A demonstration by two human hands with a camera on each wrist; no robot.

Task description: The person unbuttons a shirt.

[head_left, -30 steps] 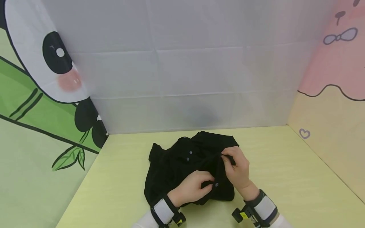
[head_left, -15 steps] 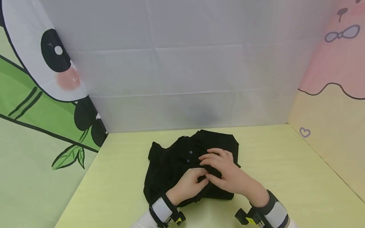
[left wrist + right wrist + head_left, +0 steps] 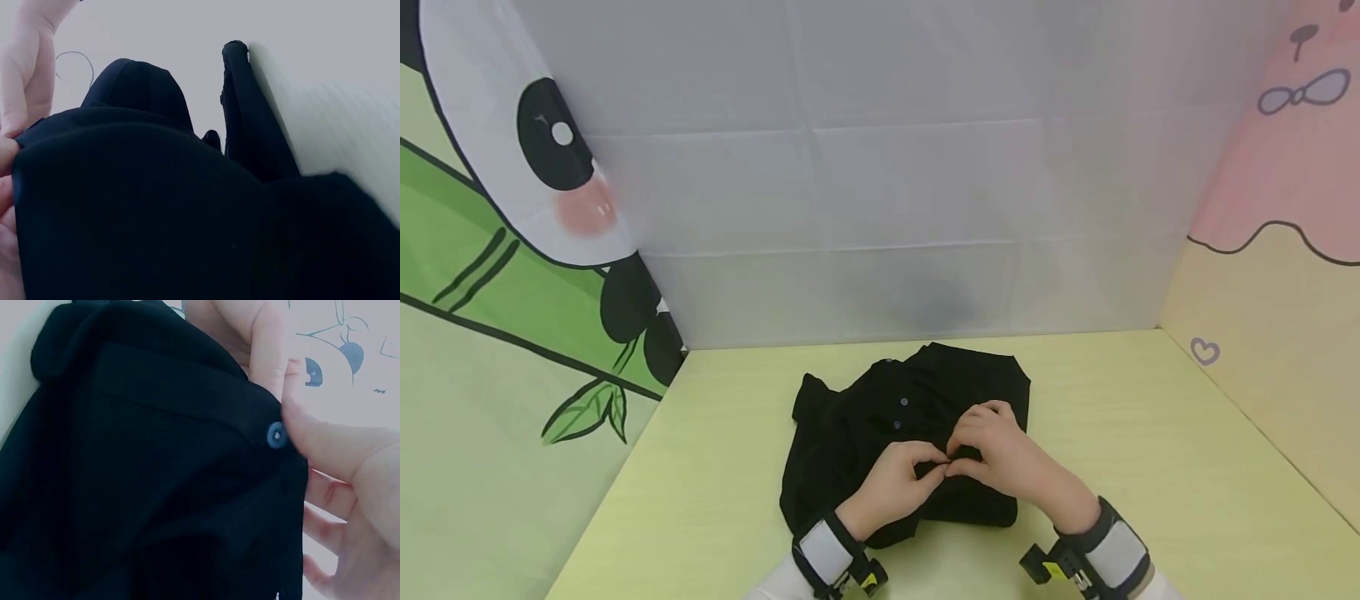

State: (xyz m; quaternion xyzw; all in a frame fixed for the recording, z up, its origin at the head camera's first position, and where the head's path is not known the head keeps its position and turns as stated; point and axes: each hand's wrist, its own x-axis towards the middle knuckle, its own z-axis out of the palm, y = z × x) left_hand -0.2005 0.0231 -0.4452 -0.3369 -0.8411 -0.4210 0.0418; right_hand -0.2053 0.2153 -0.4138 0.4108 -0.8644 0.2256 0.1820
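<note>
A black button-up shirt [image 3: 831, 467] lies bunched on the table, with small grey buttons [image 3: 904, 402] down its front. My left hand [image 3: 891, 487] pinches the shirt's front edge between thumb and forefinger. Meeting it fingertip to fingertip, my right hand [image 3: 1000, 454] pinches the same raised edge from the right. In the right wrist view a blue-grey button [image 3: 277, 435] shows on the cloth right at the right thumb, with fingers behind the fabric. Dark cloth [image 3: 137, 206] fills most of the left wrist view and hides part of the fingers.
The pale yellow table [image 3: 700, 467] extends on both sides of the shirt. A grey-white sheet [image 3: 880, 183] stands behind it, and printed cartoon panels flank left and right. Each wrist wears a strapped camera [image 3: 1045, 567].
My right hand has let go of the shirt's right part, come left and down to my left hand, and now pinches the edge there. The left hand has shifted slightly up and left.
</note>
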